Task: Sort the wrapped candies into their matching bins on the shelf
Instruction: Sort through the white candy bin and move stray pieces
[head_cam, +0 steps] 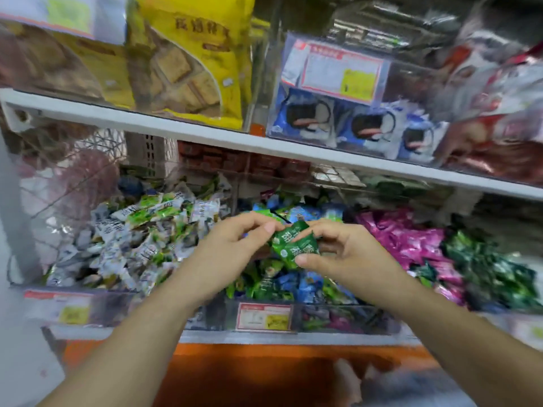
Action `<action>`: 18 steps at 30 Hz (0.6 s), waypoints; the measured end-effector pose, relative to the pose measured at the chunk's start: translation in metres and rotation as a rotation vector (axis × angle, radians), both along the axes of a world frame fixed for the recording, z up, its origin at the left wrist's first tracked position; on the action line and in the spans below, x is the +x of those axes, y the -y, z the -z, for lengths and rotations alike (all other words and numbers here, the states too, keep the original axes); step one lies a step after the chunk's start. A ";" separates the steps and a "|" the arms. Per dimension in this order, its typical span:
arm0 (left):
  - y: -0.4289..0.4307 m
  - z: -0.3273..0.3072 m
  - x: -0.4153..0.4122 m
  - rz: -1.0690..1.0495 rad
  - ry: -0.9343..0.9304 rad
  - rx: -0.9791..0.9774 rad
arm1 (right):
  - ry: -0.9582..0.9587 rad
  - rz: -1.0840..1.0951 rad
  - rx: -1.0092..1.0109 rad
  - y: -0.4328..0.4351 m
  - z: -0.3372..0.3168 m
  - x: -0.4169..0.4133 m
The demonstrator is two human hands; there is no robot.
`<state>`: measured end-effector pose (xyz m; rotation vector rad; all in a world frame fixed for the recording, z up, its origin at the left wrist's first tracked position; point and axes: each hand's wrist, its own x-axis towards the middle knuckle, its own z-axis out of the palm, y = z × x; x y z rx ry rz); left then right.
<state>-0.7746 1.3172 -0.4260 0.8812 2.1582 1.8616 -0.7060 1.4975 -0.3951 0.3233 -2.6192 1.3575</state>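
Both my hands meet over the middle bin (264,315) of the lower shelf. My right hand (343,254) pinches dark green wrapped candies (293,245) between thumb and fingers. My left hand (235,245) touches the top of the same candies with its thumb and forefinger. The middle bin holds mixed blue and green candies (293,286). The left bin (73,306) is piled with white-and-green candies (141,239). The right bin holds pink candies (411,242) and dark green candies (496,274).
A white shelf board (264,145) runs just above the bins. On it stand yellow biscuit bags (194,54), a clear box of blue cookie packs (352,124) and red-and-white packs (499,113). Price labels (264,317) front the bins; an orange base (264,374) lies below.
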 end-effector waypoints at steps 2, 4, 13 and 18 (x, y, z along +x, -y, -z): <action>-0.023 0.004 0.003 0.027 -0.049 0.005 | -0.037 0.033 -0.002 -0.020 0.000 0.014; -0.042 0.010 0.003 0.018 -0.146 -0.067 | -0.049 0.109 -0.038 -0.046 0.002 0.025; -0.139 0.007 0.024 -0.025 -0.635 -0.344 | -0.273 0.761 0.071 -0.191 0.011 0.055; -0.189 0.011 0.035 0.037 -0.735 -0.579 | -0.314 0.987 0.238 -0.262 0.007 0.056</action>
